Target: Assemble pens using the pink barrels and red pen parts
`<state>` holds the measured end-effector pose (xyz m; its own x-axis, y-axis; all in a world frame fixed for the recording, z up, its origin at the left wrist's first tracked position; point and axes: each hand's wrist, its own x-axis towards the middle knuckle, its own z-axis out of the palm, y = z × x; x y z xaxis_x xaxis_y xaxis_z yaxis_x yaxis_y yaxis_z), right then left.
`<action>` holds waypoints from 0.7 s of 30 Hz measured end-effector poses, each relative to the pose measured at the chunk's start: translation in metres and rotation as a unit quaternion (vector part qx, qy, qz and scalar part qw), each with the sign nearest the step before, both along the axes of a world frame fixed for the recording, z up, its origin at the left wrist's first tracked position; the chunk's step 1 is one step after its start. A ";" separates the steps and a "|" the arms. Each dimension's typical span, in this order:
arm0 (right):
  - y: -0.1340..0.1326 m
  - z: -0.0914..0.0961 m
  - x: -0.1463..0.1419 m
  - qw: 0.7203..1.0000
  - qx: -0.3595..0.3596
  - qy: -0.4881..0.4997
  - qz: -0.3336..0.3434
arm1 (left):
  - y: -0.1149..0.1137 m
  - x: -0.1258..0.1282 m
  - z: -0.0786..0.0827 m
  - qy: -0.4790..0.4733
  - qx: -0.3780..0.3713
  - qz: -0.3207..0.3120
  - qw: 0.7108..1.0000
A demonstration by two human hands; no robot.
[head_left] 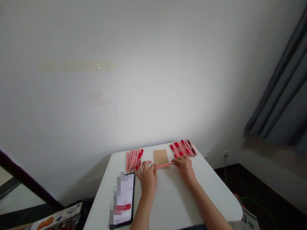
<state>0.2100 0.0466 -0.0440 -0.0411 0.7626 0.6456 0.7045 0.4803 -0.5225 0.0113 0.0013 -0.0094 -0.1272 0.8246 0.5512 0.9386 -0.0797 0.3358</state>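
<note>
A slim pink pen (163, 165) lies level between my two hands, above the near part of a brown paper square (160, 156). My left hand (149, 179) has its fingers closed on the pen's left end. At the other end, the fingertips of my right hand (185, 167) pinch it. Just beyond my left hand is a row of pink and red pens (132, 159). A second row of pink, red and black pens (183, 148) lies past my right hand.
A phone (126, 199) with a lit screen rests left of my left forearm on the white table (172, 198). The table's far edge is by a white wall (153, 80). Boxes stand low on both sides, and a grey curtain (283, 95) hangs at right.
</note>
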 end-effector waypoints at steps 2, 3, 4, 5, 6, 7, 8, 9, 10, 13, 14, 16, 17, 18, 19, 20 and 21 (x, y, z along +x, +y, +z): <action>0.000 0.000 0.000 1.000 0.000 0.000 0.001 | 0.000 0.000 0.000 -0.002 -0.001 -0.003 1.000; 0.000 0.000 0.000 1.000 0.000 0.001 0.002 | 0.000 -0.001 -0.001 -0.003 -0.001 -0.006 1.000; 0.000 0.000 0.000 1.000 0.000 0.003 0.002 | 0.000 -0.001 -0.001 -0.003 -0.001 -0.009 1.000; 0.000 0.000 0.000 1.000 0.000 0.005 0.003 | 0.000 -0.001 -0.001 -0.003 -0.002 -0.010 1.000; 0.000 0.001 0.000 1.000 -0.001 0.007 0.003 | 0.000 -0.001 -0.001 -0.003 -0.004 -0.012 1.000; -0.001 0.001 0.000 1.000 -0.002 0.009 0.003 | 0.000 -0.001 -0.001 -0.004 -0.004 -0.013 1.000; -0.001 0.001 0.000 1.000 -0.003 0.009 0.003 | 0.000 -0.001 0.000 -0.005 -0.005 -0.013 1.000; -0.001 0.001 0.000 1.000 -0.004 0.010 0.003 | 0.000 -0.001 0.000 -0.007 -0.005 -0.013 1.000; -0.001 0.002 0.000 1.000 -0.004 0.010 0.002 | 0.000 -0.001 0.001 -0.009 -0.005 -0.012 1.000; -0.002 0.003 -0.001 1.000 -0.005 0.010 0.001 | -0.001 0.000 0.002 -0.012 -0.006 -0.010 1.000; -0.002 0.004 -0.001 1.000 -0.006 0.009 0.000 | -0.001 0.000 0.003 -0.011 -0.006 -0.009 1.000; -0.003 0.005 -0.001 1.000 -0.010 0.010 0.001 | -0.001 0.000 0.003 -0.007 -0.006 -0.004 1.000; -0.003 0.006 -0.001 1.000 -0.012 0.010 0.001 | -0.001 0.000 0.004 -0.005 -0.006 -0.001 1.000; -0.004 0.006 -0.001 1.000 -0.014 0.011 0.003 | -0.001 0.000 0.003 -0.003 -0.005 0.001 1.000; -0.004 0.006 -0.001 1.000 -0.015 0.011 0.004 | -0.001 0.000 0.003 -0.002 -0.004 0.003 1.000; -0.004 0.006 -0.001 1.000 -0.014 0.012 0.005 | -0.001 0.000 0.003 -0.001 -0.002 0.003 1.000; -0.003 0.006 -0.001 1.000 -0.013 0.013 0.004 | 0.000 0.000 0.003 -0.001 -0.002 0.002 1.000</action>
<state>0.2088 0.0432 -0.0385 -0.0314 0.7794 0.6257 0.6862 0.4720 -0.5535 0.0112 0.0009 -0.0068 -0.1312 0.8260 0.5481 0.9384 -0.0747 0.3373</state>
